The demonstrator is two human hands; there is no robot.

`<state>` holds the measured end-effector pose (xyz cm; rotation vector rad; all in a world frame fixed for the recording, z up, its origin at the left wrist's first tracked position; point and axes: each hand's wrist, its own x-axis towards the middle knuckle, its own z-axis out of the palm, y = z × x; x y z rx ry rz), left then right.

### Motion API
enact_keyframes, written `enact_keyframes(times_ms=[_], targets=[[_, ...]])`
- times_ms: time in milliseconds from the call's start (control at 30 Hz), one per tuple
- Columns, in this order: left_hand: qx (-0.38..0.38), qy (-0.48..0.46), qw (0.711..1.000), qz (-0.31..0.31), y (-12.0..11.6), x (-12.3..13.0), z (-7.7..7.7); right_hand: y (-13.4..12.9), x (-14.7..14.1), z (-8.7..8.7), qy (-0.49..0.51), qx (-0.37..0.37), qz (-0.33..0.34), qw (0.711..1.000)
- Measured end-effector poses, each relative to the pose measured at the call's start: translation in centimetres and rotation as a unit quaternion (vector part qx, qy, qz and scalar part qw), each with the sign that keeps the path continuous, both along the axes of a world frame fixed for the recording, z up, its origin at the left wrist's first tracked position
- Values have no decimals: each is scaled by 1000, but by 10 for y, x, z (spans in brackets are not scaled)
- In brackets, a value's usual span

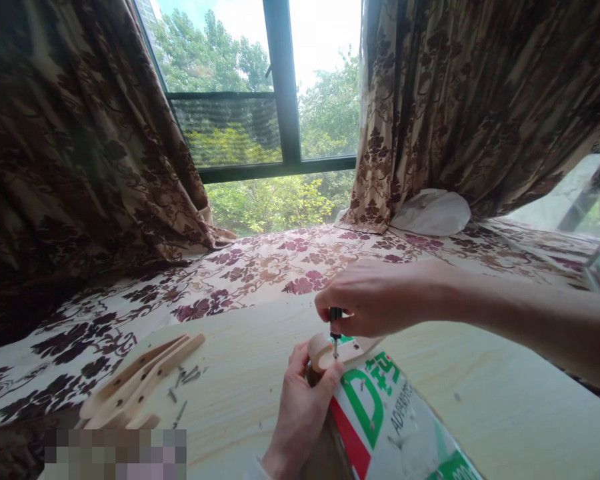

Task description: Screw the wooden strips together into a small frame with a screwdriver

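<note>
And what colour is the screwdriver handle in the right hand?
The screwdriver handle is black, seen in the head view.

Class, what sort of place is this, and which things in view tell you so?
Probably a room in a home, beside a window: patterned curtains hang at both sides, and matching floral fabric lies behind the pale wood-grain tabletop.
</note>
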<state>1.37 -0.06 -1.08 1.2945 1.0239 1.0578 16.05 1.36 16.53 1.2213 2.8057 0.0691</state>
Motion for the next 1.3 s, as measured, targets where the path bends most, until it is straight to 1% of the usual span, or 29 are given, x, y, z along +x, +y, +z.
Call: enact_keyframes(times_ms=[67,133,300,400,533,600,700,800,900,967,1067,1133,1200,1300], targets=[[-1,1,1000,4,-1,0,0,-3,-1,2,-13,4,16,1000],[-2,1,1000,8,-1,0,1,-2,-1,-1,-17,-2,16,1000],[-5,-5,1000,6,-2,0,2,5,0,-9,-8,13,-22,1000],[-6,-8,1000,3,-2,0,1,4,1,-5,-6,2,-23,1000],[-4,-9,1000,1,-2,0,1,-3,1,5,0,-46,15,999],[-5,-9,1000,4,-3,0,0,-4,0,6,-5,-53,26,998],[-11,-10,1000,6,-3,0,0,0,1,1,3,-46,18,999],[-16,-13,1000,8,-3,0,0,6,3,-8,22,-30,-15,999],[-15,-12,1000,6,-2,0,0,7,4,-10,23,-7,-41,999],[-14,-12,1000,0,-1,0,0,3,4,-6,14,-3,-33,999],[-10,-11,1000,-1,-2,0,-1,-4,1,1,-4,-11,9,1000],[-6,-9,1000,2,-2,0,-1,-7,0,1,-10,-18,27,999],[-6,-9,1000,3,-2,0,-2,-6,0,-2,-10,-20,23,999],[-13,-12,1000,6,-2,1,-3,-1,1,-7,-2,-23,-10,1000]])
